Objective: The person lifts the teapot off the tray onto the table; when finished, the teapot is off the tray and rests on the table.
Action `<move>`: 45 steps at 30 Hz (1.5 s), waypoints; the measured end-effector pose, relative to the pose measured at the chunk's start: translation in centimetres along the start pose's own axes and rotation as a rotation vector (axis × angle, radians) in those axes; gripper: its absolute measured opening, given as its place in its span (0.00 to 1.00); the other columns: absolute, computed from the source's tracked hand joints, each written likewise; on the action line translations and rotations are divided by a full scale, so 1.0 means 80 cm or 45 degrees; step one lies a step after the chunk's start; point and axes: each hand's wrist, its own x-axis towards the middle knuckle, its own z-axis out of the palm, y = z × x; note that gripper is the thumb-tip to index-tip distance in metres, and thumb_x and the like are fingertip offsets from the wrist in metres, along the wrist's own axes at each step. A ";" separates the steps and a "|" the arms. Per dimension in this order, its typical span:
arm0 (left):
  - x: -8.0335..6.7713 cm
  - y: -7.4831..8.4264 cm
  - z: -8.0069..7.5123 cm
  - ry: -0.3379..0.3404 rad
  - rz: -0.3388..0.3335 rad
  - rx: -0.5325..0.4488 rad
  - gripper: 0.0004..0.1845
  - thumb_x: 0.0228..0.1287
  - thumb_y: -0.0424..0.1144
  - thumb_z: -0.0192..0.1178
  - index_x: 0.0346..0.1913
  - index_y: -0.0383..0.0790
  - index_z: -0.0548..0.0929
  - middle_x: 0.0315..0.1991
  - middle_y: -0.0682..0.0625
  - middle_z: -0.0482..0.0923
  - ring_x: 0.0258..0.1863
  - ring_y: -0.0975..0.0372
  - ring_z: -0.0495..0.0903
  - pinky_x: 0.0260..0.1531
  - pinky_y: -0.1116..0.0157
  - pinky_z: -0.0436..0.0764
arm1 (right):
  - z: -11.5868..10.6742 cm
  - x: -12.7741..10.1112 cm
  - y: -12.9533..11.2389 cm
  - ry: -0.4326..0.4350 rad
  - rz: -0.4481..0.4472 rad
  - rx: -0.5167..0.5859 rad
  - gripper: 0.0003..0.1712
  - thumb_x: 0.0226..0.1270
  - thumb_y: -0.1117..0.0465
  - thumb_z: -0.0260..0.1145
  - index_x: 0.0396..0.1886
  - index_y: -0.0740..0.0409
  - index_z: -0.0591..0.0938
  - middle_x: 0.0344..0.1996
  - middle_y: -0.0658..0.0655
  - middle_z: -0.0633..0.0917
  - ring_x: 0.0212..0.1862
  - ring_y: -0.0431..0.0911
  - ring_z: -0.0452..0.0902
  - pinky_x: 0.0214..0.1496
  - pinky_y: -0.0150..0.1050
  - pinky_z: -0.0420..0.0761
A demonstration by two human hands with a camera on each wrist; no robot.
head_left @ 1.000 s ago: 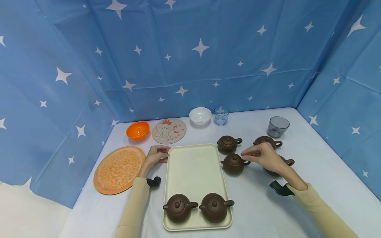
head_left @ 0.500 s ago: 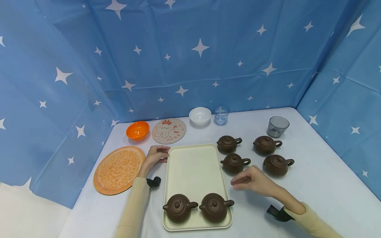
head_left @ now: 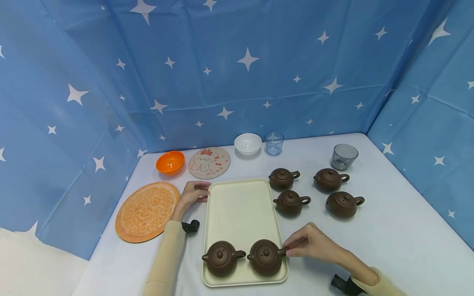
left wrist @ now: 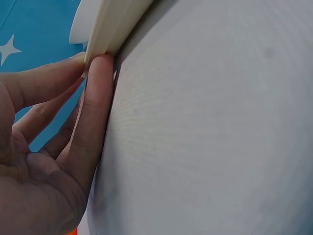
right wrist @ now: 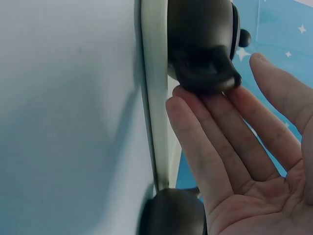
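Now the round brown clay teapot [head_left: 265,257] sits at the near right corner of the cream tray [head_left: 240,205], its handle touched by the straight, spread fingers of the right hand [head_left: 309,244], whose grip closes on nothing. Just left of that grip stands a second teapot [head_left: 220,258]; four more pots [head_left: 290,202] stand beyond it on the pale counter [head_left: 389,230]. The left hand [head_left: 192,193] pinches the tray's far left corner, while the right has dropped from the counter pots since a second ago.
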 end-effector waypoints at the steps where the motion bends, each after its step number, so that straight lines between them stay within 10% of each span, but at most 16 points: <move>1: 0.000 0.000 0.000 0.003 -0.001 -0.002 0.20 0.57 0.23 0.61 0.54 0.27 0.79 0.42 0.38 0.78 0.28 0.63 0.81 0.33 0.63 0.88 | 0.001 -0.001 0.000 0.006 -0.005 0.000 0.13 0.57 0.63 0.72 0.37 0.70 0.86 0.33 0.58 0.89 0.36 0.39 0.86 0.34 0.40 0.88; 45: -0.003 0.001 0.001 0.013 0.008 0.010 0.20 0.57 0.24 0.61 0.54 0.27 0.79 0.43 0.38 0.78 0.29 0.63 0.81 0.33 0.63 0.88 | -0.005 -0.005 0.000 0.183 0.057 0.020 0.10 0.50 0.67 0.75 0.33 0.68 0.88 0.29 0.57 0.88 0.32 0.42 0.86 0.27 0.36 0.86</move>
